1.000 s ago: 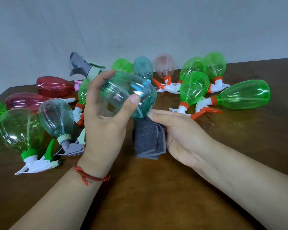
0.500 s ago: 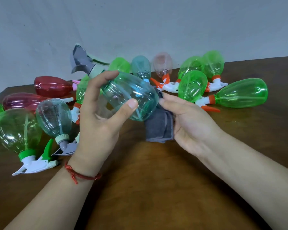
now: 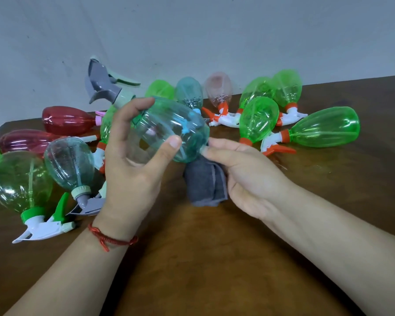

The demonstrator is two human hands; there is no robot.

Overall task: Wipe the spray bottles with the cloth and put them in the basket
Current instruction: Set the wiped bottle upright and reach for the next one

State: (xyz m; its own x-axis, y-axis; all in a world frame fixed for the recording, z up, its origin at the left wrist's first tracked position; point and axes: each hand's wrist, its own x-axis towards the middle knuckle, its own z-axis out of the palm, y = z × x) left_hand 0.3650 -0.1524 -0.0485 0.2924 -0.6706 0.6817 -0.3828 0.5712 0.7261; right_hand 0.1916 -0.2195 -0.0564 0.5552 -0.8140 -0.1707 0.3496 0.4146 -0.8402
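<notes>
1. The held bottle, teal and see-through, is lifted clear of the surface between the two hands. Its long axis slants from the grey trigger head at upper left, away from the person, down to the rounded base at lower right.
2. The left hand is clamped round the bottle's middle, with its fingers over the top and its thumb on the near side.
3. The right hand grips the folded grey cloth. One fingertip touches the bottle's base.
4. Governing relation: the cloth lies just below the base, against it or nearly so. The right hand is therefore the nearer to the base, while the left covers the mid-body. The rest of the bottle lies up and to the left of the cloth, along the axis. Judged from this, a wipe must run towards the trigger head, or the left hand must turn the bottle.
5. The other bottles, green, red and teal, lie on the surface behind. No basket is in view.
</notes>
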